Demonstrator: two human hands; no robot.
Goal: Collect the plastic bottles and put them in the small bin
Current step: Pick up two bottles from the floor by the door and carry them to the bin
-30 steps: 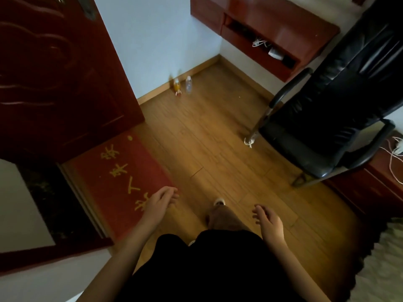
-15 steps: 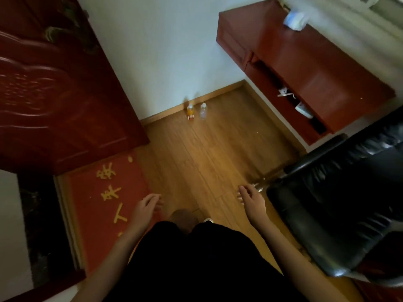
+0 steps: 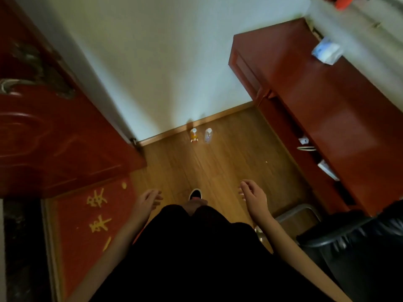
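Two small plastic bottles stand upright side by side on the wooden floor against the far wall's skirting board: an orange bottle (image 3: 193, 135) with a white cap on the left, and a clear bottle (image 3: 208, 135) with a white cap on the right. My left hand (image 3: 147, 202) hangs low at the left with fingers loosely apart, holding nothing. My right hand (image 3: 253, 196) is held out at the right, fingers spread, also holding nothing. Both hands are well short of the bottles. No bin is in view.
An open red door (image 3: 54, 131) stands at the left above a red mat (image 3: 91, 216) with yellow characters. A red wooden desk (image 3: 327, 110) lines the right wall. A black office chair (image 3: 359, 247) is at the lower right. My shoe (image 3: 195, 194) points towards the bottles.
The view has moved forward and turned towards the corner, so the bottles are nearer and more central. The chair has slid to the lower right. Both hands stay empty.
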